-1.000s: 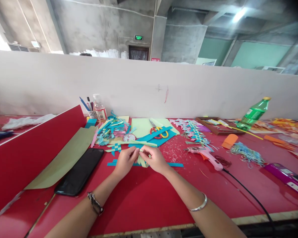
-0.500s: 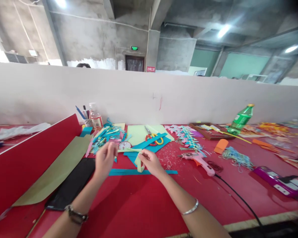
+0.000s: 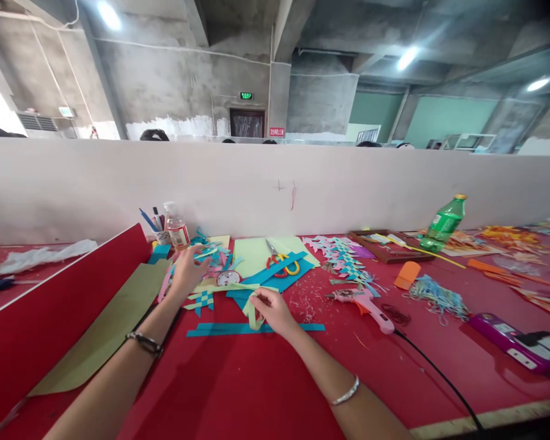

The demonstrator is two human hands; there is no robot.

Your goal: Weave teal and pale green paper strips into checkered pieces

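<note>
My right hand [image 3: 271, 310] pinches a folded pale green paper strip [image 3: 253, 314] just above a long blue paper strip [image 3: 252, 329] lying flat on the red table [image 3: 256, 385]. My left hand [image 3: 186, 272] reaches forward and left with fingers spread over a heap of blue, green and pink paper strips [image 3: 206, 253], holding nothing. A small woven blue and green square [image 3: 202, 300] lies between the two hands. A round clock-like disc [image 3: 228, 278] sits beside the heap.
Red and yellow scissors [image 3: 279, 263] lie on green and blue sheets. A pink glue gun [image 3: 364, 300] with a black cord lies to the right. A green bottle [image 3: 443, 223], a purple device [image 3: 513, 342], a small water bottle [image 3: 176, 227], an olive sheet [image 3: 105, 327] and a red divider [image 3: 50, 293] surround the work.
My left hand has let go of the green strip and moved left and forward to the heap of strips. My right hand keeps the strip. The view has tilted upward.
</note>
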